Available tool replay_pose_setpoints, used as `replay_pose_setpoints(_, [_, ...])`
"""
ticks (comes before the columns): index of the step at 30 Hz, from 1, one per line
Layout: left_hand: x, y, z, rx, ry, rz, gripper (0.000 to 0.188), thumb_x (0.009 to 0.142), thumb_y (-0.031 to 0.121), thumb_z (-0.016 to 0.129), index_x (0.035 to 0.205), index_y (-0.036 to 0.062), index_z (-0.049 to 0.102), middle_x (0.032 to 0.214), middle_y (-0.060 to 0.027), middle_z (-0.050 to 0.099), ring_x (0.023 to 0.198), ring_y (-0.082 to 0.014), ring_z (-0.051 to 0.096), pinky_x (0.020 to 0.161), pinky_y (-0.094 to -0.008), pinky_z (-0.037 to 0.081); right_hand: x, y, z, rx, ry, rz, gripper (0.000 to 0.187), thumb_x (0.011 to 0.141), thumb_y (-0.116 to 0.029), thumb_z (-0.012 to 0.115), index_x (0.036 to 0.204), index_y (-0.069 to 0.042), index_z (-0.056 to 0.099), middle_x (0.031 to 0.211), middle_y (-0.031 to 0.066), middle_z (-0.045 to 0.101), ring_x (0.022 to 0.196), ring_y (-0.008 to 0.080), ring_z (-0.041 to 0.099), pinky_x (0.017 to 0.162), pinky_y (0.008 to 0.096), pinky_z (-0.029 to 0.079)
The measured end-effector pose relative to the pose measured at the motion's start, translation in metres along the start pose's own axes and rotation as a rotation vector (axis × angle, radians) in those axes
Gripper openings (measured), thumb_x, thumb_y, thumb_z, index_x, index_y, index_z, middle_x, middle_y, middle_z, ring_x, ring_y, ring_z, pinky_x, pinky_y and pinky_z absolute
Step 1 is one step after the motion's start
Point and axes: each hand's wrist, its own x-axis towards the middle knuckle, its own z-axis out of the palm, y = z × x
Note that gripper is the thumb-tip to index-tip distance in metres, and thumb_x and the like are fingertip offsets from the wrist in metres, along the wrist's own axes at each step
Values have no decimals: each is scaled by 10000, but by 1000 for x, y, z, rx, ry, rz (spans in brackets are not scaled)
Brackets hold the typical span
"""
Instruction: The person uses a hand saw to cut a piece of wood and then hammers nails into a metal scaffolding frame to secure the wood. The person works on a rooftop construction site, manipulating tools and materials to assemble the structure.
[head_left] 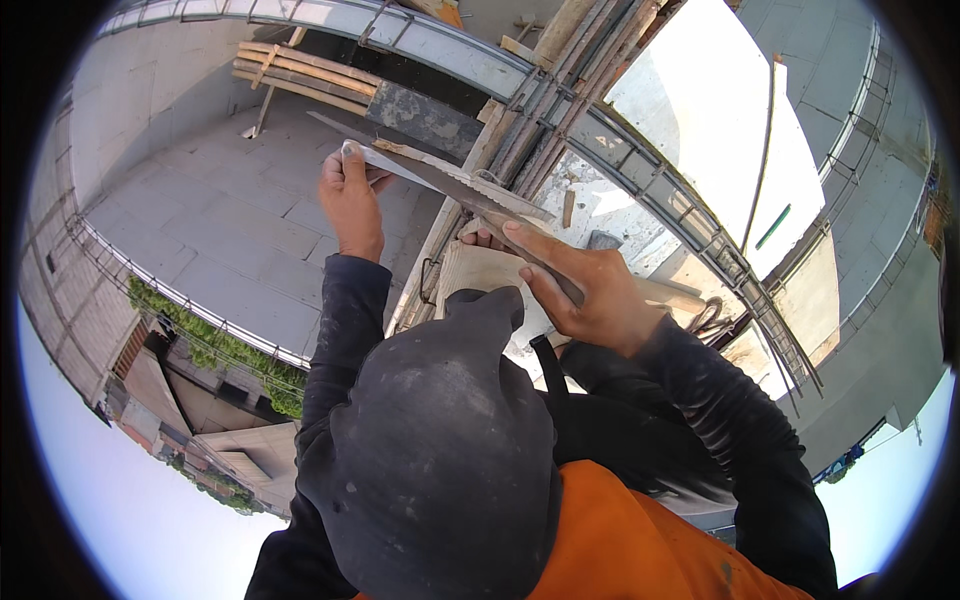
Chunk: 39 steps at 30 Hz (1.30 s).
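Note:
A long, tapering metal blade, like a saw's [462, 190], slants across the middle from the far left towards me. My left hand [352, 208] is closed, with thumb and fingers pinching it near its far end. Around its near, dark end my right hand [600, 290] is closed, the index finger stretched along the metal. A pale strip with a jagged edge [425, 157] runs along the far side of the blade. Under the blade some skin-toned digits show; whether fingers or toes, I cannot tell. Just nearer is a pale, ribbed piece [468, 272], partly hidden.
A dark, cloth-covered shape [430, 430] fills the lower middle. Steel reinforcing bars [560, 95] cross behind the blade, and a rebar cage [690, 205] runs off rightward. Bamboo poles [310, 72] lie at far left, above a lower grey floor [240, 215]. White sheets [710, 110] stand right.

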Motion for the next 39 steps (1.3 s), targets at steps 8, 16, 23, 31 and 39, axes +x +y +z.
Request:
replay_pose_setpoints(8, [-6,-9,0,-10,-22,-52,293,1131,304,532,1051,27,586,914,-91,707,781,-149,711,759,-339,648,62,1,28,7,-49,96,495,994,-99,660,1487,-110,606,1311,205,718,1094,356,756,924,399,600])
replay_pose_setpoints(16, [-4,15,7,-73,-33,-48,348,1132,403,491,1065,74,584,885,-52,673,811,-163,710,715,-341,634,76,18,53,-29,149,-206,542,1035,-316,646,1529,-111,556,1340,224,693,1029,410,733,907,407,586])
replay_pose_setpoints(23, [7,10,3,-55,-24,59,305,1129,312,526,1015,32,568,831,-76,702,670,-130,699,597,-289,611,90,0,27,221,-22,-3,487,1090,-258,616,1537,-76,549,1292,212,735,855,192,791,749,313,629])
replay_pose_setpoints(31, [10,1,0,-71,14,-16,303,1123,312,544,1016,33,593,839,-62,703,670,-114,693,593,-273,597,78,-13,35,-4,15,-150,480,1058,-153,618,1523,-53,553,1224,260,743,881,325,798,773,387,620])
replay_pose_setpoints(39, [9,-3,-5,-28,27,-41,307,1120,343,537,1065,50,612,872,-49,692,735,-143,710,657,-298,604,-41,-53,-52,-95,-27,-18,576,973,-6,662,1532,-104,562,1080,263,772,941,379,793,851,404,603])
